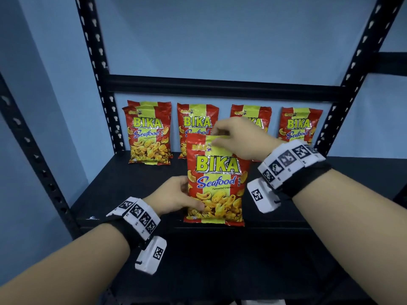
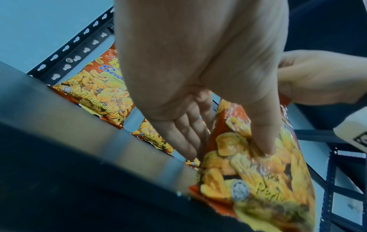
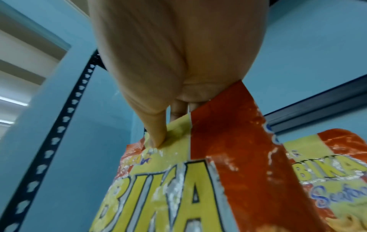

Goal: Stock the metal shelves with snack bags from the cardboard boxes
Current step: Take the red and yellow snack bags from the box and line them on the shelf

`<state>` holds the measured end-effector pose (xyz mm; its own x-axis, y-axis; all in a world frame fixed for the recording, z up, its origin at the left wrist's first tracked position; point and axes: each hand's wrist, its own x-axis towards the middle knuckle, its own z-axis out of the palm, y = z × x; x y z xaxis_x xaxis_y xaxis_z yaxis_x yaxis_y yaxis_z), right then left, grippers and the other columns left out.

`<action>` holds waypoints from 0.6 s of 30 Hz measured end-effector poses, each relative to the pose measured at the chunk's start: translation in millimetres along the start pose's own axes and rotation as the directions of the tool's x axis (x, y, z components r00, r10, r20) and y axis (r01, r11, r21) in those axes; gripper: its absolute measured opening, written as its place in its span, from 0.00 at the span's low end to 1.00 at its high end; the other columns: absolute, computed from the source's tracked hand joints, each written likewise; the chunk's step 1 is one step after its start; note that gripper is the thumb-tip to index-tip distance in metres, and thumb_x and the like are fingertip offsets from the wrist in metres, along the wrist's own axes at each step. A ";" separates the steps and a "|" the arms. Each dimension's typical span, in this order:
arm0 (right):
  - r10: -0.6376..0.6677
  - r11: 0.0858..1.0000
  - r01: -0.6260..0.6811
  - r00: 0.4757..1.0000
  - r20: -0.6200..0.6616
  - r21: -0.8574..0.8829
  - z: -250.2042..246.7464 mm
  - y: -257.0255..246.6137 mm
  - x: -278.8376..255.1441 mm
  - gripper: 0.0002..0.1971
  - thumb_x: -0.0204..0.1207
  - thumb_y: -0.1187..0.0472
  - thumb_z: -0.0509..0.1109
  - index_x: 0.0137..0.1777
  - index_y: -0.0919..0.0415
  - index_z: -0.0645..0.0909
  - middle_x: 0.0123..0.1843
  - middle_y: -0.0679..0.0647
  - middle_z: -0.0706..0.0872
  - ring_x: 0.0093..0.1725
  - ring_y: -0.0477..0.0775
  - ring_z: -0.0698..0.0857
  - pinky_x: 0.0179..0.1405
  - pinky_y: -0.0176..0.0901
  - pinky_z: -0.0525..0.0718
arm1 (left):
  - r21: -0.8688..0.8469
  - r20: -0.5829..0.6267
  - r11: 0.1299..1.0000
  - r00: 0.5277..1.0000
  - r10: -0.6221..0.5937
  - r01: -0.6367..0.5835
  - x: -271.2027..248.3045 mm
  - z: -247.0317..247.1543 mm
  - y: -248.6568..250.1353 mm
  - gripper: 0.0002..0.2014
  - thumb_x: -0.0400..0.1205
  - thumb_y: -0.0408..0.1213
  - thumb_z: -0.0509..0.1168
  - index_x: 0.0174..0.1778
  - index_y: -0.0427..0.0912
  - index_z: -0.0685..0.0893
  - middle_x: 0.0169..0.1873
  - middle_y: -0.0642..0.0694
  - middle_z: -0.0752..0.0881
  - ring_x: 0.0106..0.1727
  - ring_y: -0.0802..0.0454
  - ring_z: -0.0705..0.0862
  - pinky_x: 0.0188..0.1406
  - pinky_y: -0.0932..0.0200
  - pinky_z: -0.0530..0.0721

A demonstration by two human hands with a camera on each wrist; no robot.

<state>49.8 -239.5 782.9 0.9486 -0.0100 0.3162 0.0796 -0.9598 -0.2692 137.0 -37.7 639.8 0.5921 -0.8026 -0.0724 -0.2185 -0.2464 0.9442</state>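
I hold a red and yellow BIKA Seafood snack bag (image 1: pixel 217 179) upright at the front middle of the black metal shelf (image 1: pixel 132 183), its bottom edge on the shelf. My left hand (image 1: pixel 189 194) grips its lower left side, with the thumb on the front and the fingers behind. In the left wrist view the thumb of that left hand (image 2: pixel 226 149) presses into the bag (image 2: pixel 258 180). My right hand (image 1: pixel 217 136) pinches the bag's top seal. The right wrist view shows my right hand (image 3: pixel 168 127) on the yellow strip of the bag (image 3: pixel 218 172).
More of the same bags stand along the shelf's back: a doubled pair at far left (image 1: pixel 149 133), then one (image 1: pixel 196 122), one partly hidden behind my right hand (image 1: pixel 248 113), and one at right (image 1: pixel 299 126). Perforated uprights (image 1: pixel 97 62) and a cross beam (image 1: pixel 220 86) frame the bay.
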 end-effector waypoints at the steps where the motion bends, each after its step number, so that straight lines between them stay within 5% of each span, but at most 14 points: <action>1: -0.028 1.000 0.028 1.000 -0.003 -0.008 2.9 -7.1 -0.5 0.07 0.83 0.49 0.75 0.48 0.51 0.84 0.43 0.46 0.87 0.42 0.49 0.84 0.41 0.46 0.80 | -0.001 -0.007 1.000 1.000 0.014 -0.014 -1.7 1.7 -3.5 0.28 0.70 0.24 0.84 0.65 0.40 0.86 0.56 0.46 0.93 0.59 0.50 0.92 0.60 0.56 0.89; 5: -0.098 0.994 0.093 0.993 -0.073 -0.063 16.6 -17.2 -8.0 0.08 0.84 0.46 0.72 0.53 0.49 0.85 0.44 0.40 0.86 0.43 0.42 0.82 0.47 0.47 0.78 | -0.005 -0.080 0.998 0.994 0.069 -0.070 -5.7 4.6 -15.5 0.31 0.68 0.28 0.86 0.66 0.44 0.85 0.58 0.48 0.93 0.60 0.49 0.91 0.66 0.46 0.87; 8: -0.138 0.986 0.116 0.970 -0.200 -0.117 20.2 -11.8 -18.0 0.20 0.81 0.38 0.70 0.66 0.48 0.83 0.59 0.41 0.87 0.61 0.46 0.79 0.64 0.52 0.77 | 0.010 -0.112 0.995 0.989 0.100 -0.099 -4.5 2.4 -18.6 0.31 0.68 0.28 0.86 0.66 0.45 0.84 0.58 0.50 0.93 0.60 0.51 0.91 0.66 0.46 0.87; 12: 0.061 0.991 -0.003 0.905 -0.421 0.137 28.1 15.8 -40.7 0.30 0.80 0.37 0.71 0.77 0.51 0.76 0.70 0.45 0.82 0.72 0.47 0.77 0.72 0.50 0.74 | 0.051 -0.152 0.993 0.982 0.110 -0.103 2.6 -10.8 -20.3 0.32 0.69 0.29 0.86 0.67 0.47 0.83 0.58 0.53 0.93 0.60 0.54 0.91 0.65 0.50 0.87; 15: 0.287 0.938 -0.177 0.880 -0.379 0.298 50.9 55.4 -57.7 0.28 0.83 0.34 0.66 0.75 0.50 0.76 0.65 0.44 0.84 0.69 0.50 0.81 0.64 0.50 0.79 | 0.098 -0.169 0.992 0.981 0.093 -0.077 15.0 -26.5 -22.2 0.32 0.69 0.31 0.86 0.67 0.48 0.83 0.57 0.55 0.93 0.59 0.58 0.91 0.65 0.53 0.87; 18: 0.456 0.884 -0.423 0.874 -0.167 0.198 80.4 96.2 -79.4 0.32 0.77 0.29 0.67 0.71 0.51 0.80 0.64 0.50 0.86 0.68 0.55 0.82 0.64 0.52 0.82 | 0.187 -0.186 0.982 0.980 0.077 -0.042 35.0 -42.5 -23.2 0.35 0.69 0.37 0.87 0.71 0.49 0.80 0.59 0.56 0.91 0.59 0.61 0.90 0.68 0.52 0.86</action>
<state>6.7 -308.5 658.7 0.8148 -0.4929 0.3053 -0.2706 -0.7890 -0.5516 195.8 -36.9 629.0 0.7073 -0.7042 0.0617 -0.3841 -0.3096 0.8698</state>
